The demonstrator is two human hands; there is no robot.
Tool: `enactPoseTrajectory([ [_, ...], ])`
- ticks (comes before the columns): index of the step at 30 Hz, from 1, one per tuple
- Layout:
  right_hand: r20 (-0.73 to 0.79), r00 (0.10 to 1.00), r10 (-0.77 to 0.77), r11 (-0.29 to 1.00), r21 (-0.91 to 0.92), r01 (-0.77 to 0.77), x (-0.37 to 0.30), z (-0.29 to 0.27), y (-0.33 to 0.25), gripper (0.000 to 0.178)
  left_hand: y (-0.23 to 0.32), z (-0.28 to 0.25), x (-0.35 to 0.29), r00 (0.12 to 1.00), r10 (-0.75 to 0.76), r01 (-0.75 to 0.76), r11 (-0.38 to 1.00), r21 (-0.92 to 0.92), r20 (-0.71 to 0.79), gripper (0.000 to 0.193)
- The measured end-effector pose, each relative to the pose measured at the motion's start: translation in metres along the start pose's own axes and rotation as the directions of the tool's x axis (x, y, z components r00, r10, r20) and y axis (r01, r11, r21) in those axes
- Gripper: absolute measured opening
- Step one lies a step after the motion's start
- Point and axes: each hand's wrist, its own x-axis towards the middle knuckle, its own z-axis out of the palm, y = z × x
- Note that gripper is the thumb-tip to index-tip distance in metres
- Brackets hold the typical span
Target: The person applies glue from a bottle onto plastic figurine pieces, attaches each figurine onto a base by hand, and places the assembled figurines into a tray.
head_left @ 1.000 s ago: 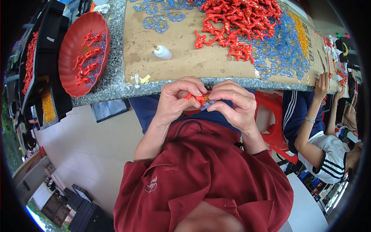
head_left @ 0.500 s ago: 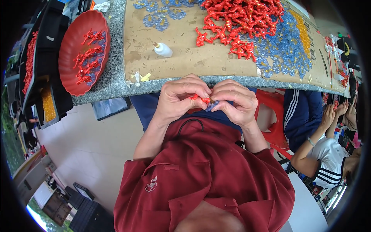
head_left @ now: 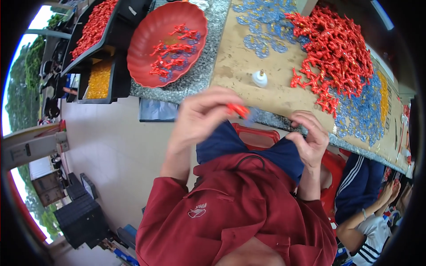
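- Left hand point(head_left: 202, 117), centre of the frame: thumb and fingers clamped on a red figure point(head_left: 238, 110); a blurred blue piece point(head_left: 253, 116) at its right end.
- Right hand point(head_left: 312, 138), right of centre: holds nothing, thumb and forefinger apart, near the tabletop edge.
- Tabletop point(head_left: 213, 57), speckled grey stone, across the top; cardboard point(head_left: 279, 96) laid on it, with dark printed characters point(head_left: 389, 97) near its right edge.
- Bowl point(head_left: 141, 42), red, fluted, upper left of centre: red figures and blue pieces inside.
- Bottle point(head_left: 259, 79), white, narrow tip, upper centre, on the cardboard.
- Red pile point(head_left: 344, 53), upper right: many figures heaped; blue discs point(head_left: 361, 117) and yellow pieces point(head_left: 383, 99) beside it.
- Two black bins, upper left: red parts point(head_left: 94, 26) in one, yellow parts point(head_left: 99, 80) in the other.
- Shirt point(head_left: 257, 199), dark red, lower centre: white emblem point(head_left: 196, 213) with small lettering.
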Motion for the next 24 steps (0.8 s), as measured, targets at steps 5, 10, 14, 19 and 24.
enactPoseTrajectory([
  [5,-0.044,0.997,0.066,0.995,-0.074,-0.069,0.010,-0.001,0.007,0.022,0.017,-0.090,0.042,0.818,0.298,0.114,0.755,0.646,-0.493,0.018],
  [10,-0.060,0.994,0.095,0.990,-0.097,-0.101,0.019,0.014,0.008,0.022,-0.009,-0.148,0.100,0.858,0.214,0.375,0.361,0.854,-0.467,0.026],
  [14,-0.089,0.991,0.105,0.973,-0.195,-0.120,0.031,0.025,0.002,0.035,-0.027,-0.162,0.116,0.913,-0.021,0.392,0.319,0.863,-0.408,0.026],
  [19,-0.098,0.986,-0.138,0.899,-0.430,0.083,0.053,0.050,0.014,0.041,-0.005,-0.120,0.107,0.896,0.291,0.259,0.271,0.927,-0.336,0.026],
  [24,-0.005,0.990,-0.140,0.894,-0.431,0.125,0.057,0.059,0.028,0.042,-0.019,-0.008,0.102,0.955,0.280,-0.105,0.615,0.782,-0.092,0.021],
])
